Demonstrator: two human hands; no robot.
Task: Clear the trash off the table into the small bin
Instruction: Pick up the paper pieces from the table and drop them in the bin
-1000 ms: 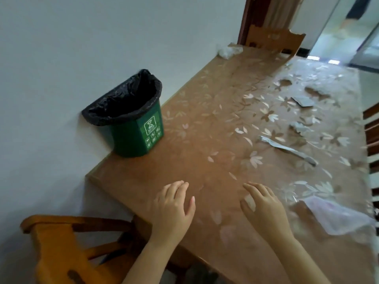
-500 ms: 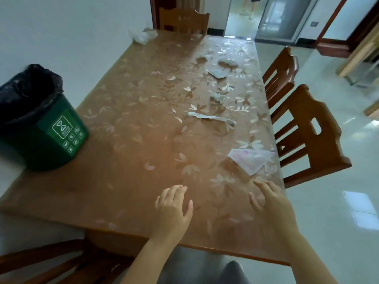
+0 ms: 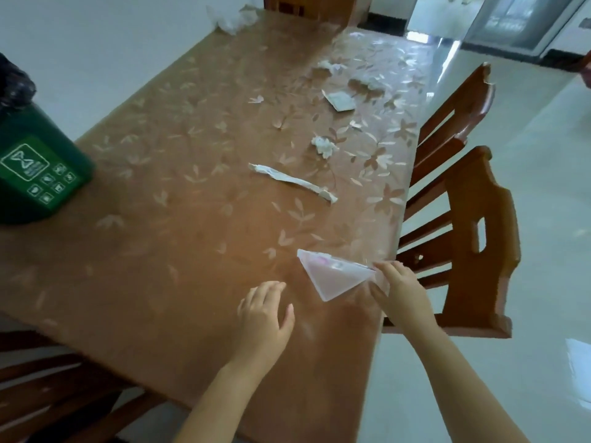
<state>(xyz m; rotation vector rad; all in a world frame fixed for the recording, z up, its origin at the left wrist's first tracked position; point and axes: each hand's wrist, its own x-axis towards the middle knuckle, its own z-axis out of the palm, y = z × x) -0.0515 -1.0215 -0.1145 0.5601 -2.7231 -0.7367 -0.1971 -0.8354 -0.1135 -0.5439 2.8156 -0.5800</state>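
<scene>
Trash: pale plastic wrapper (image 3: 332, 276) near table (image 3: 160, 251) right edge, right hand (image 3: 399, 295) pinching its corner. Left hand (image 3: 265, 318) spread flat, holding nothing. Green bin (image 3: 35, 174) at left edge; white recycling-type symbol, label text unreadable.

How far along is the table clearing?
Just starting. Nothing visibly binned yet. The right hand pinches the pale plastic wrapper; the left hand is empty. Left: the paper strip, crumpled tissue, flat packet and far scraps. Green bin sits left.

white pictogram label on green bin (image 3: 38, 174); wording unreadable
</scene>
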